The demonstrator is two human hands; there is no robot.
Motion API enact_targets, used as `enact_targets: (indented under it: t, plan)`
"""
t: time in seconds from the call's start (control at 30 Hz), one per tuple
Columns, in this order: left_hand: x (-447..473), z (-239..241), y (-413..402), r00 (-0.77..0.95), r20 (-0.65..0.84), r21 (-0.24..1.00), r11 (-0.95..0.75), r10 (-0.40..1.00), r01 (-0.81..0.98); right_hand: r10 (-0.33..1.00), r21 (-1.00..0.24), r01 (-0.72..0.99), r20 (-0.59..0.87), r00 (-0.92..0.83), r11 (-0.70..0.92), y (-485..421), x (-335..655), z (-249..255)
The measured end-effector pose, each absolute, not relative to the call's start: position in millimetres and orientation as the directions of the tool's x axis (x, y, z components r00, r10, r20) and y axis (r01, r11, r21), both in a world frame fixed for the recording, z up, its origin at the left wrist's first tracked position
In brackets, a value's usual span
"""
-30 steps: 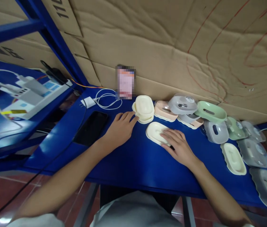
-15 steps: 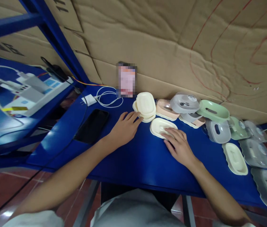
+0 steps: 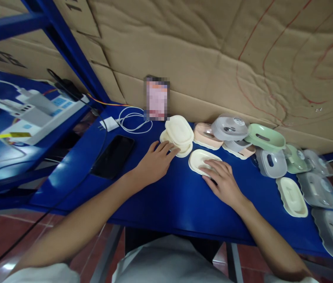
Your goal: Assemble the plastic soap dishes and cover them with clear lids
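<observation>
At the back of the blue table, a small stack of cream plastic lids or trays [image 3: 179, 129] lies fanned out, its pieces out of line. My left hand [image 3: 156, 159] reaches its near edge, fingers spread and touching the lower pieces; nothing is visibly gripped. Just right of it, a cream oval soap dish [image 3: 197, 159] lies on the table under my right hand [image 3: 221, 179]. The right fingers rest over its right side, with the thumb at the near edge. The fingertips partly cover the dish's inside.
Peach, grey and green soap dishes [image 3: 266, 137] run along the back right, some with clear covers. Another cream dish [image 3: 291, 196] lies at right. On the left are a black phone [image 3: 113, 157], a white charger [image 3: 109, 124] with cable, and a power strip [image 3: 48, 118]. A blurred screen [image 3: 157, 98] leans against cardboard.
The stacked cream pieces have slid apart, the lower ones shifting left and toward me at my left hand. The cream dish under my right hand has moved slightly toward me.
</observation>
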State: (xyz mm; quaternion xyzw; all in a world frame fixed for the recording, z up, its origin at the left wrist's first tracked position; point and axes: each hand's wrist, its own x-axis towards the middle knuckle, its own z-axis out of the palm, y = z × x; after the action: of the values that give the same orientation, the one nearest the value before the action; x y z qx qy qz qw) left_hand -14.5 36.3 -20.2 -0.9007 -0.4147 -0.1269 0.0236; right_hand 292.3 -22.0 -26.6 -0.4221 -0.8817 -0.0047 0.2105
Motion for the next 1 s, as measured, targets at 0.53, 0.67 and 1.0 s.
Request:
enact_targets:
  t: [0.53,0.67,1.0]
  plan:
    - [-7,-13,27,0.723,0.272,0.186,-0.772,0.635,0.608,0.867,-0.263,0.847,0.337,-0.368,0.462,-3,310,-29]
    - [2,-16,17,0.834,0.287,0.182,-0.882,0.471,0.435,0.923,-0.28,0.888,0.232,-0.306,0.364,8,311,-33]
    - [2,-19,18,0.85,0.295,0.157,-0.9,0.437,0.408,0.913,-0.228,0.913,0.315,-0.26,0.339,21,318,-38]
